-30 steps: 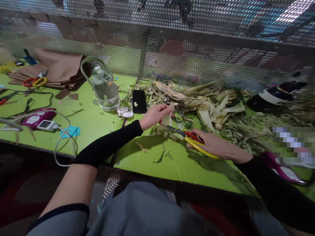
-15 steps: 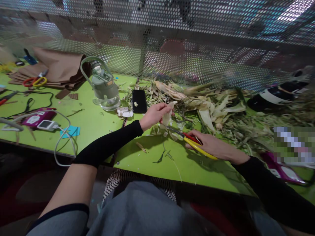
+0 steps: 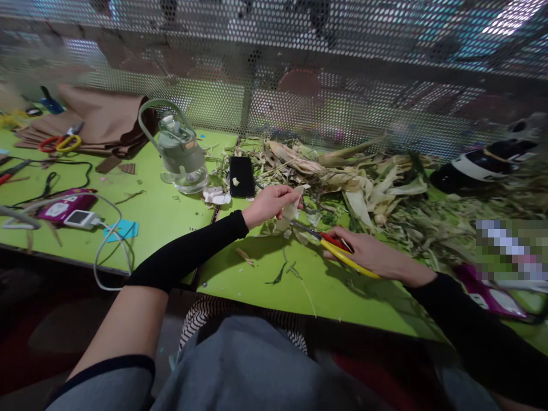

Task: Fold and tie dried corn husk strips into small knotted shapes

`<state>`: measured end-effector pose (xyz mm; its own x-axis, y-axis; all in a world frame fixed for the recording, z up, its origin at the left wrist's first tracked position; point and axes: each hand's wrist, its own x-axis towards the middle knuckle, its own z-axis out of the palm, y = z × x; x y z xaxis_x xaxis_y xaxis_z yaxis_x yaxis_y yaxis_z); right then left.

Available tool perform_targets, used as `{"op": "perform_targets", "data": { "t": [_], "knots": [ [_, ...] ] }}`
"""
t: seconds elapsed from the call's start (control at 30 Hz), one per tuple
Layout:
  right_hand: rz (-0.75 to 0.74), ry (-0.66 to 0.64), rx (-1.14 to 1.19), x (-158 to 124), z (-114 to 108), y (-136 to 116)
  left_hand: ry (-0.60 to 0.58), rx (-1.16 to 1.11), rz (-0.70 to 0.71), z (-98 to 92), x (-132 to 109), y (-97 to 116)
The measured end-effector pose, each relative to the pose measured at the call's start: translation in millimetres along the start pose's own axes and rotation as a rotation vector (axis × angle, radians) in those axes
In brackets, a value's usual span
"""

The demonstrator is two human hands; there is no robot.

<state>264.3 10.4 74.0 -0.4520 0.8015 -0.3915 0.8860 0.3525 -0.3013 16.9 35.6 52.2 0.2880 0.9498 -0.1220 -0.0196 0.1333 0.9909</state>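
Between the thumb and fingers of my left hand (image 3: 274, 204) is a thin, pale piece of corn husk (image 3: 290, 214), hanging down over the table. My right hand (image 3: 357, 251) is closed around scissors (image 3: 345, 260) with red and yellow handles. Their blades point left and reach the lower part of the husk piece; whether the husk lies between them I cannot tell. Just behind my hands lies a heap of dried corn husks (image 3: 363, 191), pale and greenish, with shreds around it.
A phone (image 3: 242, 177) and a green-lidded water bottle (image 3: 183, 160) stand left of the heap. Farther left are brown sheets (image 3: 103, 117), another pair of scissors (image 3: 62, 141) and a purple device (image 3: 68, 206) with a cable. A dark bottle (image 3: 475, 168) lies at right; perforated metal (image 3: 214, 74) borders the back.
My left hand has shifted slightly down, and the husk piece has moved a little with it. The scissors stay almost in the same place.
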Motion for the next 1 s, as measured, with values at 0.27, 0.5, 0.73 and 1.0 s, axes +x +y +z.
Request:
{"op": "perform_targets", "data": {
  "t": [0.27,0.5,0.73,1.0],
  "knots": [
    [0.031,-0.015,0.067,-1.2,0.1,-5.5,0.014,0.002,-0.017,-0.6,0.1,1.6],
    [0.023,0.08,-0.061,-9.1,2.3,3.9,0.045,-0.064,-0.019,-4.4,4.0,0.3],
    [0.085,0.13,-0.103,-18.9,9.7,17.2,0.049,-0.115,-0.019,-11.5,8.0,-6.7],
    [0.163,0.258,-0.138,-19.6,6.2,50.6,0.082,-0.212,-0.04,-7.5,7.7,-7.9]
  ]
}}
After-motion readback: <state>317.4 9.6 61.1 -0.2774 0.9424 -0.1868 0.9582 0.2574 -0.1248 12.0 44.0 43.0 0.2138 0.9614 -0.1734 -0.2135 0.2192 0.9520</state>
